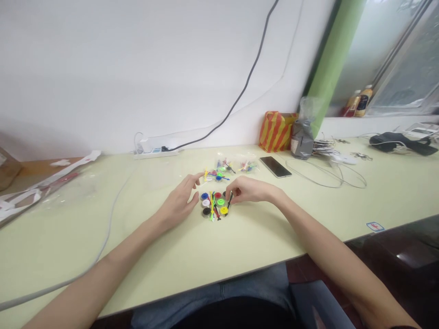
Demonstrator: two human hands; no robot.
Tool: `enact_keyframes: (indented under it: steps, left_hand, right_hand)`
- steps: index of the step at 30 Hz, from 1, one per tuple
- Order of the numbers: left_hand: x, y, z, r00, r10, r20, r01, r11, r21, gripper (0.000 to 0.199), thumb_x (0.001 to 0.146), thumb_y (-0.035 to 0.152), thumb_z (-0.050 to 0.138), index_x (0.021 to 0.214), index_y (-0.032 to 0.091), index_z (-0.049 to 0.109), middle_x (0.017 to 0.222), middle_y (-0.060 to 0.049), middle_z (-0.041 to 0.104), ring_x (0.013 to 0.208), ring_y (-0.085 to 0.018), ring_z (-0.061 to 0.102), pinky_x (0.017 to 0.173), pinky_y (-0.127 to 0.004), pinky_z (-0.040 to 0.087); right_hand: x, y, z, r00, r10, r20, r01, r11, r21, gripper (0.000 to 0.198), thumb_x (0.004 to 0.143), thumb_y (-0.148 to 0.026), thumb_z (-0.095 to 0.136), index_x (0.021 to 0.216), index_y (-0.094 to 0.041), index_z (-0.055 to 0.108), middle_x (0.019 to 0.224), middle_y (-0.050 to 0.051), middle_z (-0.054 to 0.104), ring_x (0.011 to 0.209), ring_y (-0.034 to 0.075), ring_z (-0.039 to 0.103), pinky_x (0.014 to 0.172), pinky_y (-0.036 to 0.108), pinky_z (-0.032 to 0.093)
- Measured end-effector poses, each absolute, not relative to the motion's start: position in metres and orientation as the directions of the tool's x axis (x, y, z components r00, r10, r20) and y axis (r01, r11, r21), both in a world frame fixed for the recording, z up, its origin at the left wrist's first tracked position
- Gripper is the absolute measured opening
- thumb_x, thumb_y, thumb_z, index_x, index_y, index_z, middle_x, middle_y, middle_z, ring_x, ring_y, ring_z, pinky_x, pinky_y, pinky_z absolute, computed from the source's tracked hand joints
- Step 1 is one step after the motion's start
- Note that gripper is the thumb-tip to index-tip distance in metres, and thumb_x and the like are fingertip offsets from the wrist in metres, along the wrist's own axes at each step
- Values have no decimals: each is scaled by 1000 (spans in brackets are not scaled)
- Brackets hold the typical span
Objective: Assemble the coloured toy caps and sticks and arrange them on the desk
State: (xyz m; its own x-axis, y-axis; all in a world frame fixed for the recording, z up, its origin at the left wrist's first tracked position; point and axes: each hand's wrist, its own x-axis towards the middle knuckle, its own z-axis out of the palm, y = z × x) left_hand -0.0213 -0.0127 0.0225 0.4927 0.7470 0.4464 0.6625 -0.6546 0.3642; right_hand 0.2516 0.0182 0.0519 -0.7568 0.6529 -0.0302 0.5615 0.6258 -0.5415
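left hand (180, 201): centre of the frame, fingers spread and relaxed, nothing seen in its grasp; index fingertip just beside a yellow piece (206, 174).
right hand (247, 189): just right of centre, fingers bent together at a black stick (230, 200); whether they grip it, cannot tell.
discs (220, 202): centre of the frame, between the hands, in blue, red, white, green, black and yellow.
thin sticks (211, 199): lying between the disc columns, yellow, red, black and green among them.
loose pieces (218, 176): just above the discs, a green round one and a blue stick included.
phone (275, 167): flat on the table (267, 242), right of the loose pieces.
striped bag (276, 132): upper right, against the wall.
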Motion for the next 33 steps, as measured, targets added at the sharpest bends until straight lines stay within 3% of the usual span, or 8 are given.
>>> enact_keyframes:
  steps: [13,21,24,26,29,31,33]
  left_hand:
    - [-22,-12,22,481,761,435,679,-638,363,53,98,18,42,149,30,33,116,-6,54,102,-19,54,91,-35,46]
    - [-22,-13,22,489,764,420,679,-636,367,52,99,19,41,149,30,31,118,-5,53,104,-18,54,92,-35,46]
    - [-22,-13,23,484,766,422,683,-633,364,54,98,19,41,150,30,30,118,-5,54,104,-19,55,93,-35,46]
    - [-22,-13,23,481,770,420,688,-628,364,55,98,19,41,151,31,29,118,-5,54,105,-19,55,94,-35,46]
    - [-22,-13,24,481,773,413,691,-625,364,54,99,20,41,151,30,30,118,-6,54,106,-20,55,95,-36,46]
    - [-22,-13,24,480,776,409,694,-621,365,53,99,22,41,150,30,30,117,-6,54,106,-20,55,94,-36,46]
    - [-21,-13,24,475,780,407,694,-617,372,51,100,24,40,150,30,31,117,-6,54,105,-20,55,92,-36,46]
  right_hand:
    - [250,18,51,-768,637,-67,566,626,-536,17,78,-11,69,92,-15,78,71,0,65,60,11,53,56,22,35]
    - [276,31,52,-794,522,-312,585,514,-627,10,72,-19,73,81,-14,75,71,0,67,66,14,58,60,22,40]
    - [289,34,60,-786,544,-294,591,522,-615,12,74,-23,73,83,-14,74,76,2,70,71,15,60,62,23,42]
    - [292,36,64,-727,647,-228,642,525,-559,11,77,-22,70,84,-15,73,83,4,71,75,16,61,62,23,42]
    - [287,35,62,-530,836,-141,814,455,-360,8,76,-14,66,82,-15,71,87,6,71,74,17,60,58,24,39]
    - [279,32,57,-435,896,-90,885,407,-224,11,76,-11,65,84,-15,70,87,7,70,73,17,59,56,25,35]
    - [271,29,52,-427,902,-61,895,412,-171,11,78,-16,68,89,-16,70,91,8,70,75,18,59,56,26,33]
